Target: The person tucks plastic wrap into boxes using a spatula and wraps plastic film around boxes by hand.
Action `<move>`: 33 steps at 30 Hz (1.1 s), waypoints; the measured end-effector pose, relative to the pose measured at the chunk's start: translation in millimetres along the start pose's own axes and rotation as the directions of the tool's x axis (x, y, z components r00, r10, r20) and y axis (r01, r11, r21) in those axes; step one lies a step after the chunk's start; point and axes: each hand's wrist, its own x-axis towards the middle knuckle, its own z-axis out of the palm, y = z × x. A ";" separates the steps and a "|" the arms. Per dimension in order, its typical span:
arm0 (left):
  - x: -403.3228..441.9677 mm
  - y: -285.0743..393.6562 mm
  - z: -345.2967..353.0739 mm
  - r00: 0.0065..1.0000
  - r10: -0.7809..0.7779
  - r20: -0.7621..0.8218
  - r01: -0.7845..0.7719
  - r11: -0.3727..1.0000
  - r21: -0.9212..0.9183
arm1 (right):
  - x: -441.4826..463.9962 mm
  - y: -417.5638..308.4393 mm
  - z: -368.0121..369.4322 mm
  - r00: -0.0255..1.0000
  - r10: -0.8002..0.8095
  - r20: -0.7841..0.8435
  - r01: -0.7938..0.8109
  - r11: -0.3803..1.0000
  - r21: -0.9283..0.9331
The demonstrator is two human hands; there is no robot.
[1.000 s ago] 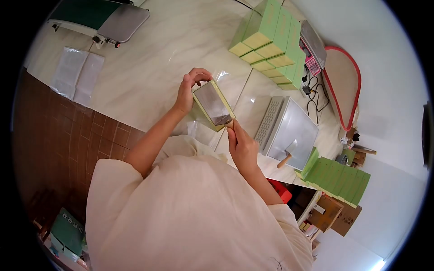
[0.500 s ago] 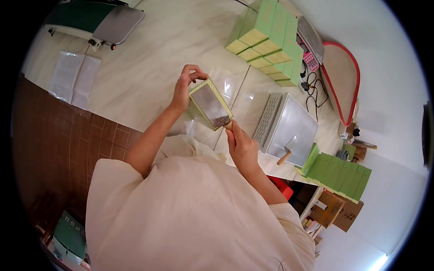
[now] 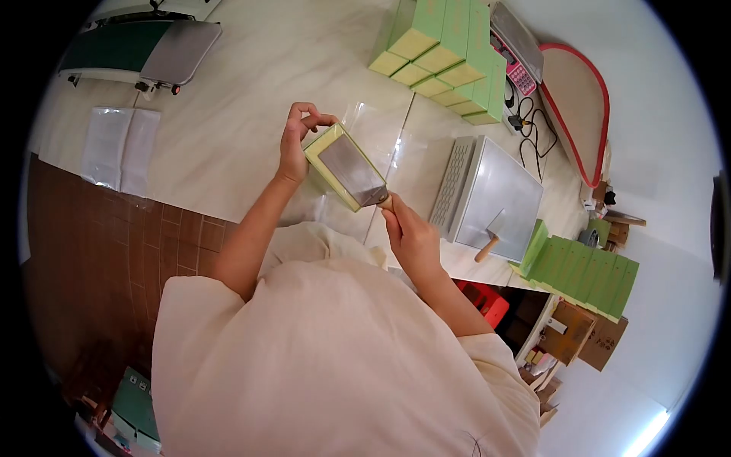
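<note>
A green box [image 3: 327,166] with a pale end face is held up over the table, clear film about it. My left hand [image 3: 297,145] grips its upper left end with bent fingers. In my right hand [image 3: 412,238] is the wooden handle of a spatula, and its flat metal blade [image 3: 352,166] lies against the box's end face. The lower part of the box is hidden behind the blade and its edge.
Stacked green boxes [image 3: 438,46] stand at the upper right, beside a pink-keyed scale [image 3: 518,72]. A metal-topped device [image 3: 499,202] carries another spatula [image 3: 491,234]. More green boxes [image 3: 582,274] stand right. Clear bags [image 3: 120,148] and a green-and-grey machine [image 3: 145,49] lie left.
The blade has shifted right and down across the box's end, uncovering more of the pale face at its left. The box and my left hand have moved slightly up and left in view.
</note>
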 end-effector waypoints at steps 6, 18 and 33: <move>-0.7 -7.2 0.2 0.999 -0.041 -0.022 0.038 0.993 -0.114 | 11.3 -1.8 6.1 1.000 0.017 0.005 -0.017 1.000 -0.009; -11.0 21.9 -0.9 0.999 -0.022 -0.030 0.024 0.997 0.080 | -54.1 154.9 -45.3 0.560 0.750 -0.353 -0.709 0.654 0.265; -59.3 83.8 54.0 0.997 -0.062 0.046 -0.013 0.452 0.892 | -69.4 207.2 0.1 0.505 0.526 -0.684 -0.810 0.561 -0.167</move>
